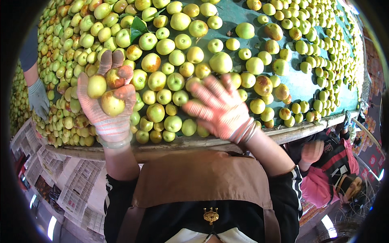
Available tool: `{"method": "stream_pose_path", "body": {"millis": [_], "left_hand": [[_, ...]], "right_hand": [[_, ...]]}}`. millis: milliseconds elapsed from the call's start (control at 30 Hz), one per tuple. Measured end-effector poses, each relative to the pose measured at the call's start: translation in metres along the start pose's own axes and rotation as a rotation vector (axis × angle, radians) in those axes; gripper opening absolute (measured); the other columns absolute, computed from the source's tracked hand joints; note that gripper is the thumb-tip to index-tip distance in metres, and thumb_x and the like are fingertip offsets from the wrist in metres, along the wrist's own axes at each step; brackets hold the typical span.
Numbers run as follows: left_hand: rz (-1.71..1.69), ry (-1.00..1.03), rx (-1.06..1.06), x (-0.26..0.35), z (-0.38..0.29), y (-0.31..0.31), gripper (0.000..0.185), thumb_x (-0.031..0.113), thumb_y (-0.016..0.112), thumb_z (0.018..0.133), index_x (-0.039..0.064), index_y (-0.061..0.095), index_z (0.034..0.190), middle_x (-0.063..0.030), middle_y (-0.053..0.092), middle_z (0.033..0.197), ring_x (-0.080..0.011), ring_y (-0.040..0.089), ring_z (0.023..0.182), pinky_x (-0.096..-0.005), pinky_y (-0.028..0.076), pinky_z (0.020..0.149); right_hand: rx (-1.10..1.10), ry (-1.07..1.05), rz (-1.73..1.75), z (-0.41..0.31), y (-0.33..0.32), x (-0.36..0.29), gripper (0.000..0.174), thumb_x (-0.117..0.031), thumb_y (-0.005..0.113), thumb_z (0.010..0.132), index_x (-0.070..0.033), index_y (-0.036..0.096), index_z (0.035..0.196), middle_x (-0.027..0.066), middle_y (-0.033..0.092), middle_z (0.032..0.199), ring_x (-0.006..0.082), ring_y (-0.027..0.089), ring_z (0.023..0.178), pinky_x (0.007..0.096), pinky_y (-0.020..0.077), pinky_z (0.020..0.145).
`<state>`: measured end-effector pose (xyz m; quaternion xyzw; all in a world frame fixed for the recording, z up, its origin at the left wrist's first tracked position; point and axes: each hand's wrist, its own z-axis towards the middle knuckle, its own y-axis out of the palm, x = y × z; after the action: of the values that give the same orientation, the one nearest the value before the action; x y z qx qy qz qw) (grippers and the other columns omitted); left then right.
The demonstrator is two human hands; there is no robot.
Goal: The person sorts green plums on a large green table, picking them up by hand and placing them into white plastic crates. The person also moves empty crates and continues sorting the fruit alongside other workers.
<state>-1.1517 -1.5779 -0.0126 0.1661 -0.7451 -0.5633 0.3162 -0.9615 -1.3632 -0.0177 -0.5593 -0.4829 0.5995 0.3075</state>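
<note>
Green jujube fruits [156, 81], some with reddish-brown patches, cover a table with a green surface [228, 18]. My left hand [108, 97], in a pinkish striped knit glove, is turned palm up at the left and holds several of the fruits [113, 103], its fingers curled around them. Blurred and palm down, my right hand [220, 109], in a similar glove, is over the fruits right of the middle with its fingers spread. What lies under its palm is hidden. A green leaf [138, 29] lies among the fruits above my left hand.
The table's wooden edge [291, 132] runs in front of me. At the far left, another person's grey-gloved hand [39, 98] touches the fruits. A person in pink and black [328, 170] is beyond the edge at the right. Sheets of printed paper [80, 185] are at lower left.
</note>
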Motion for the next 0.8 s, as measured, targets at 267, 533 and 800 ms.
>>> {"method": "stream_pose_path", "body": {"millis": [267, 533, 800], "left_hand": [[-0.013, 0.029, 0.041, 0.009, -0.015, -0.006, 0.058, 0.039, 0.057, 0.094, -0.001, 0.049, 0.135, -0.0133, 0.051, 0.137, -0.0192, 0.048, 0.104, -0.0231, 0.048, 0.066], [-0.103, 0.096, 0.028, 0.033, -0.017, -0.017, 0.055, 0.034, 0.06, 0.091, -0.002, 0.05, 0.132, -0.0124, 0.051, 0.135, -0.0207, 0.045, 0.104, -0.0231, 0.048, 0.066], [-0.149, 0.047, -0.013, 0.042, -0.019, -0.017, 0.057, 0.035, 0.059, 0.092, -0.001, 0.049, 0.134, -0.0122, 0.05, 0.137, -0.0206, 0.046, 0.104, -0.0232, 0.048, 0.066]], "right_hand": [[0.316, 0.137, -0.201, 0.007, -0.047, 0.029, 0.064, -0.026, 0.073, 0.069, -0.015, 0.055, 0.129, 0.0178, 0.047, 0.138, 0.0405, 0.045, 0.126, 0.0616, 0.0325, 0.103], [0.103, -0.274, 0.11, 0.083, 0.021, -0.05, 0.052, -0.038, 0.071, 0.071, -0.025, 0.063, 0.12, 0.0041, 0.047, 0.142, 0.0289, 0.04, 0.134, 0.0595, 0.0268, 0.111], [0.3, 0.124, -0.11, 0.078, -0.031, 0.071, 0.046, -0.028, 0.061, 0.09, -0.012, 0.056, 0.133, 0.013, 0.047, 0.143, 0.0304, 0.04, 0.135, 0.0482, 0.0289, 0.113]]}}
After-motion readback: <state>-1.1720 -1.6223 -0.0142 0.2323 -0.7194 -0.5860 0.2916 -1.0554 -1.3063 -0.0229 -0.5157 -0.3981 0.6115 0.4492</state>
